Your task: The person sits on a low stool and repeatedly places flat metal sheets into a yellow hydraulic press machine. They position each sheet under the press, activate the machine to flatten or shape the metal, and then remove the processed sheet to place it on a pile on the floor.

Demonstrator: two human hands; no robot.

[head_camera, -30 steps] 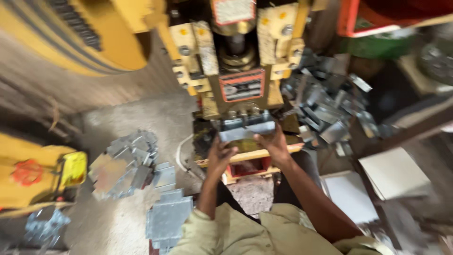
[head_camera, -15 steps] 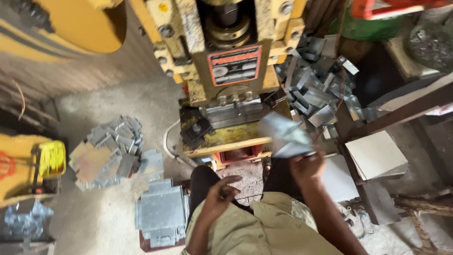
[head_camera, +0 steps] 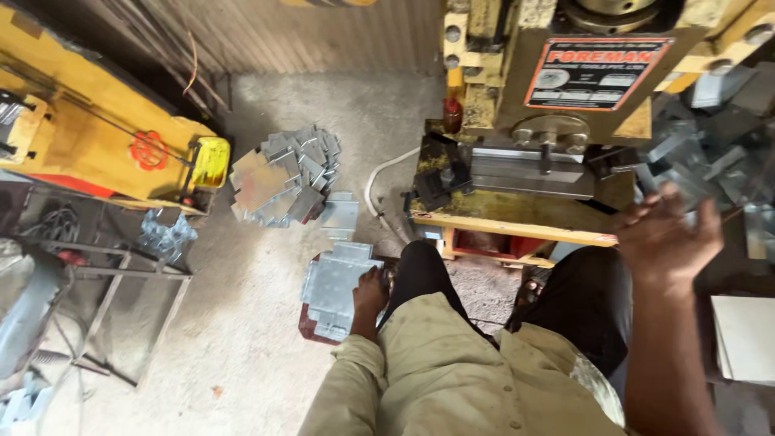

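Note:
I sit in front of a yellow press machine with a dark die bed. My left hand reaches down to a stack of flat grey metal sheets on the floor by my left knee. Its fingers curl over the right edge of the top sheet. My right hand is raised at the right, blurred, with its fingers spread and nothing in it. It hovers beside a heap of bent metal pieces to the right of the press.
A loose pile of cut metal blanks lies on the concrete floor at centre left. A second yellow machine and a metal frame stand at the left. White boards lie at the right.
My right hand has let go of the bent metal piece and is now empty beside the right heap. My left hand dropped from my lap to the sheet stack. The camera swung left.

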